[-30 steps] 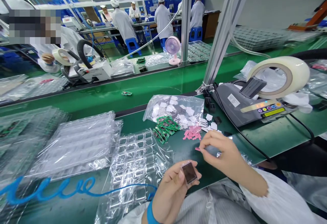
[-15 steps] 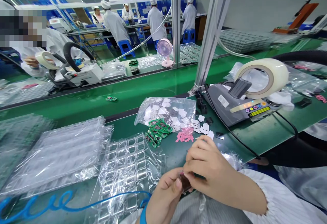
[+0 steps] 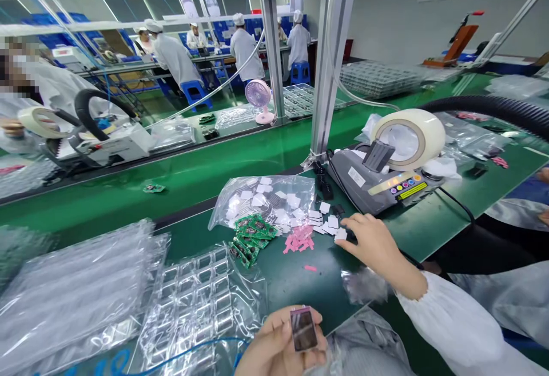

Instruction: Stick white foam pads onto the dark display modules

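Observation:
My left hand [image 3: 278,348] is at the bottom of the view, fingers closed on a small dark rectangular screen part [image 3: 303,329] with a pink strip on its top edge. My right hand [image 3: 372,246] reaches forward over the dark green mat, its fingertips on a small white square pad [image 3: 341,234] among several loose white pads [image 3: 323,223]. A pile of pink strips [image 3: 299,241] lies just left of it, and one single pink strip [image 3: 310,268] lies alone on the mat. Green circuit boards [image 3: 249,235] are stacked further left.
A clear bag of white pads [image 3: 266,200] lies behind the boards. A grey tape dispenser [image 3: 380,179] with a big tape roll [image 3: 409,138] stands at right. Clear blister trays [image 3: 197,302] cover the left. A green conveyor belt [image 3: 206,164] runs behind; several white-coated people work beyond.
My right hand has left the screen part and reached forward to the white pads. A pink strip now sits on the part's top edge. The view has shifted left.

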Tool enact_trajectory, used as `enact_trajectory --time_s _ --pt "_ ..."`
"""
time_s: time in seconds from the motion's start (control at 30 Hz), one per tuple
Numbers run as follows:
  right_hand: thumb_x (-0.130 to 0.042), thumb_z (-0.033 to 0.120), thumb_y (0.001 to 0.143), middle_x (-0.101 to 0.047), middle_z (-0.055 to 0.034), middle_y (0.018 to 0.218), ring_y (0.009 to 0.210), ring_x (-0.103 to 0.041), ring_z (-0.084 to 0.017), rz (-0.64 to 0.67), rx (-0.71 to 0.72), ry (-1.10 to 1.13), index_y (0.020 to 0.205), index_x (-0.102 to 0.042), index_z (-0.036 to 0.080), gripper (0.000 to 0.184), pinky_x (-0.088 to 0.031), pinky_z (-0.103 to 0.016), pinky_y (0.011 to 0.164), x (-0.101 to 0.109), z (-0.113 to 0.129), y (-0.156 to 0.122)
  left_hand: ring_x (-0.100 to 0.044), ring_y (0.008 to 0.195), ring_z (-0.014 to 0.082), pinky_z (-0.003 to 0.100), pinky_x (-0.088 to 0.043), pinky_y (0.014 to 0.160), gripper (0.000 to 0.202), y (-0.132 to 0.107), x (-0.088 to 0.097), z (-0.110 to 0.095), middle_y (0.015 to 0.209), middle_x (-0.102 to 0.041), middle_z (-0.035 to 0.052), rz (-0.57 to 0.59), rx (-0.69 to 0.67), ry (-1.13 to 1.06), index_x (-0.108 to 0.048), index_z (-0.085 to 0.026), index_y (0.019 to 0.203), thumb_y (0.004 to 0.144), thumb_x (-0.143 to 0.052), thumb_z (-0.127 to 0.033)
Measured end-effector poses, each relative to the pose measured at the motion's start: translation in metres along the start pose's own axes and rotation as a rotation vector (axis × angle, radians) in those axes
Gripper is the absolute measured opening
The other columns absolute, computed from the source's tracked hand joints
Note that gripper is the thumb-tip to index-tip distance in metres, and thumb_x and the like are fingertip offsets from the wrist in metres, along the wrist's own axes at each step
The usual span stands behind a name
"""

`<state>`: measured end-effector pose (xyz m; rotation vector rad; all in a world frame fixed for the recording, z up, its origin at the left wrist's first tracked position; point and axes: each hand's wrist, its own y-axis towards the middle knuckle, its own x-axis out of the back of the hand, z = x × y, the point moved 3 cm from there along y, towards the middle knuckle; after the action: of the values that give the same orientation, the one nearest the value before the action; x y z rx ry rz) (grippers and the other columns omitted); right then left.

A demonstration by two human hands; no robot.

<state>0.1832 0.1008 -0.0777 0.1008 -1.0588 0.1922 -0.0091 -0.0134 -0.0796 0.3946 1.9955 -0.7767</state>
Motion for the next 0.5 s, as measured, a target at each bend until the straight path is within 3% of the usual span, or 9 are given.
enact_trajectory --time_s 0.07,0.13,0.23,0.3,0.4,0.5 --pt "-0.068 0.022 0.067 -0.058 -0.0144 0.093 0.091 -0.052 -0.033 -0.048 -0.05 -0.07 0.087 -0.062 0.014 0.022 -0.039 -0.045 0.075 -0.007 -0.015 0.009 -0.061 0.066 0.0142 0.03 -0.042 0.071 0.029 0.004 -0.002 -0.002 0.078 -0.07 0.0112 0.034 -0.025 -0.044 -0.069 -0.008 0.093 0.075 -0.063 -0.031" --pt "-0.068 0.017 0.064 -0.059 -0.0135 0.091 0.091 -0.052 -0.034 -0.047 -0.047 -0.084 0.081 -0.063 0.014 0.017 -0.038 -0.045 0.076 -0.013 -0.022 0.013 -0.06 0.067 0.0133 0.03 -0.043 0.072 0.028 0.006 -0.003 -0.003 0.081 -0.07 0.0114 0.06 -0.035 -0.089 -0.068 -0.008 0.094 0.077 -0.061 -0.03" --pt "-0.064 0.016 0.065 -0.059 -0.009 0.078 0.077 -0.055 -0.027 -0.01 -0.013 -0.019 0.072 -0.061 0.015 0.008 -0.042 -0.039 0.068 -0.009 -0.021 0.007 -0.061 0.071 0.013 0.03 -0.044 0.073 0.029 0.009 -0.004 -0.004 0.085 -0.07 0.0105 0.094 -0.037 -0.146 -0.067 -0.009 0.098 0.079 -0.06 -0.03" --pt "-0.062 0.021 0.068 -0.058 -0.0038 0.069 0.063 -0.055 -0.02 0.034 0.015 0.055 0.08 -0.061 0.016 0.013 -0.044 -0.032 0.059 0.001 -0.014 -0.003 -0.061 0.076 0.014 0.031 -0.045 0.075 0.03 0.01 -0.005 -0.004 0.089 -0.07 0.0093 0.106 -0.044 -0.158 -0.066 -0.01 0.099 0.079 -0.059 -0.031" --pt "-0.054 0.03 0.079 -0.062 -0.0032 0.079 0.062 -0.058 -0.014 0.07 0.14 0.37 0.101 -0.058 0.02 0.025 -0.048 -0.026 0.056 0.015 0.009 -0.024 -0.06 0.089 0.0173 0.032 -0.045 0.08 0.03 0.012 -0.01 -0.005 0.103 -0.067 0.0094 0.143 -0.048 -0.147 -0.066 -0.012 0.098 0.077 -0.061 -0.032" --pt "-0.055 0.036 0.083 -0.063 -0.0078 0.097 0.087 -0.06 -0.02 0.025 0.324 0.885 0.098 -0.062 0.023 0.021 -0.051 -0.03 0.069 0.015 0.042 -0.044 -0.056 0.104 0.0208 0.034 -0.043 0.087 0.03 0.013 -0.018 -0.005 0.114 -0.064 0.0091 0.203 -0.036 -0.147 -0.066 -0.014 0.1 0.077 -0.061 -0.033"
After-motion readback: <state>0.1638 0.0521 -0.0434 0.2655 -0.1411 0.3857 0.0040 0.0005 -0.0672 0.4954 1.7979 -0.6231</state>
